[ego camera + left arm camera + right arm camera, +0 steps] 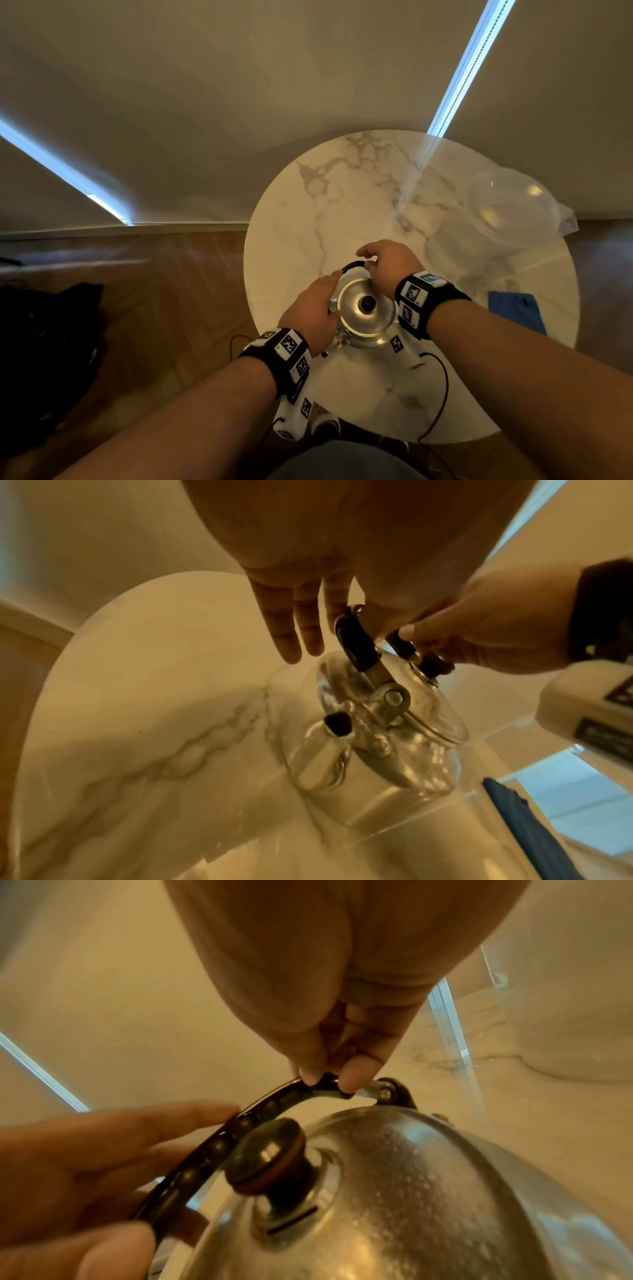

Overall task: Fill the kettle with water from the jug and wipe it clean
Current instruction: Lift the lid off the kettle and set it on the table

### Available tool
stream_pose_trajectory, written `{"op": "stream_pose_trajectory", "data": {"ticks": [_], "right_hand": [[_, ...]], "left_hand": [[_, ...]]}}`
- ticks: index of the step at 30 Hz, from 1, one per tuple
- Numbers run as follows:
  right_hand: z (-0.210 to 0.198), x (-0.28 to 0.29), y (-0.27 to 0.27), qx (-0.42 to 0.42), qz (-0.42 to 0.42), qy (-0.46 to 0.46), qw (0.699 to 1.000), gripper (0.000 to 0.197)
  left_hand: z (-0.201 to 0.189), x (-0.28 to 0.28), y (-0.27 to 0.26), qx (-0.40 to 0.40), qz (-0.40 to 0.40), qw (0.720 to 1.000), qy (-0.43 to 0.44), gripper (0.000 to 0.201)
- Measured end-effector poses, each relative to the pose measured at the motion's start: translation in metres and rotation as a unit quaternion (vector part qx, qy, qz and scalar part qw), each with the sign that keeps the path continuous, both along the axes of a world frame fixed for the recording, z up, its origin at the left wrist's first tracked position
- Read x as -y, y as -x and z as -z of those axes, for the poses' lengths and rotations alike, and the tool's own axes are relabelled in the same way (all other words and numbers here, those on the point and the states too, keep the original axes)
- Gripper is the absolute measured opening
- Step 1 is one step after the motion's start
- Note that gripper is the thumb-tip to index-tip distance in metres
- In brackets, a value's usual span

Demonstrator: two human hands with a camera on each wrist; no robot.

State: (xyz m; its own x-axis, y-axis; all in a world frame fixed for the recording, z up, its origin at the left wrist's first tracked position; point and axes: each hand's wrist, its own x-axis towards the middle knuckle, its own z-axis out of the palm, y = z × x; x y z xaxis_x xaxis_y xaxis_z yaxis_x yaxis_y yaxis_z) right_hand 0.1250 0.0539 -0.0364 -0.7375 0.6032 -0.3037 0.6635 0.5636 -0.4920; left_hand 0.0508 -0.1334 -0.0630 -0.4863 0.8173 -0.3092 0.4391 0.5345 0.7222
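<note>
Right hand (329,1042) pinching curved black handle (240,1123) of domed steel kettle (364,315), left hand (313,308) flat-fingered alongside, round marble table (308,205)

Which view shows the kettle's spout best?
The left wrist view: the spout faces the camera, dark opening visible. In the head view the left hand mostly hides it. The right wrist view shows only the lid and handle.

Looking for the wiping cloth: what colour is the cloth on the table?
Blue; the cloth lies near the table's right edge, clearest in the head view.
</note>
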Motion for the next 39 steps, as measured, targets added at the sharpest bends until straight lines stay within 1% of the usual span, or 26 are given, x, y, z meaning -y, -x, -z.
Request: {"op": "stream_pose_trajectory", "data": {"ticks": [2,3,4,6,7,8,10,11,14,18,22,24,25,27,29,32,36,37,39], "right_hand": [[-0.007,0.008,-0.011,-0.037,0.001,-0.033,0.999,0.025],[-0.011,0.014,-0.02,-0.042,-0.013,-0.045,0.998,0.028],[-0.013,0.022,-0.029,-0.028,-0.033,-0.046,0.998,0.034],[-0.013,0.037,-0.043,0.038,-0.071,-0.036,0.996,0.045],[-0.009,0.043,-0.047,0.063,-0.086,-0.043,0.993,0.045],[-0.004,0.046,-0.049,0.07,-0.093,-0.06,0.991,0.039],[0.002,0.05,-0.05,0.05,-0.085,-0.087,0.991,0.024],[0.003,0.05,-0.05,0.041,-0.079,-0.093,0.992,0.021],[-0.001,0.051,-0.055,0.013,-0.064,-0.102,0.993,0.021],[-0.02,0.047,-0.065,-0.069,0.007,-0.103,0.992,0.016],[-0.029,0.035,-0.104,-0.072,0.08,-0.073,0.992,0.017],[-0.021,0.039,-0.133,-0.048,0.101,-0.049,0.992,0.017],[-0.014,0.043,-0.146,-0.016,0.103,-0.033,0.994,0.019],[0.005,0.052,-0.165,0.077,0.082,-0.01,0.994,0.025],[0.025,0.058,-0.17,0.143,0.051,0.006,0.988,0.027],[0.047,0.057,-0.164,0.165,0.021,0.022,0.986,0.027],[0.064,0.053,-0.159,0.174,-0.029,0.016,0.984,0.024],[0.066,0.052,-0.159,0.175,-0.039,0.017,0.984,0.026],[0.067,0.046,-0.162,0.168,-0.041,0.034,0.984,0.037]], "left_hand": [[0.004,0.002,0.0,-0.009,0.037,0.999,0.011,0.103],[0.005,0.003,-0.001,-0.019,0.051,0.998,0.026,0.121],[0.008,0.003,-0.001,-0.036,0.065,0.996,0.04,0.133],[0.013,0.0,-0.001,-0.068,0.078,0.993,0.059,0.141],[0.014,-0.002,-0.001,-0.071,0.077,0.993,0.061,0.141],[0.016,-0.004,-0.002,-0.069,0.074,0.993,0.057,0.141],[0.015,-0.009,-0.003,-0.053,0.067,0.995,0.053,0.143],[0.015,-0.01,-0.003,-0.045,0.063,0.996,0.052,0.144],[0.015,-0.013,-0.002,-0.028,0.051,0.997,0.042,0.148],[0.019,-0.02,0.0,-0.041,0.039,0.998,0.032,0.141],[0.019,-0.03,0.004,-0.045,0.036,0.998,0.04,0.142],[0.02,-0.036,0.005,-0.045,0.03,0.997,0.047,0.14],[0.02,-0.039,0.006,-0.043,0.02,0.998,0.049,0.139],[0.019,-0.043,0.007,-0.035,-0.006,0.998,0.047,0.132],[0.019,-0.047,0.006,-0.038,-0.018,0.998,0.046,0.127],[0.019,-0.051,0.005,-0.051,-0.022,0.996,0.063,0.127],[0.015,-0.051,0.003,-0.065,-0.029,0.994,0.082,0.129],[0.014,-0.051,0.002,-0.07,-0.029,0.993,0.087,0.129],[0.012,-0.051,0.0,-0.078,-0.029,0.992,0.093,0.129]]}}
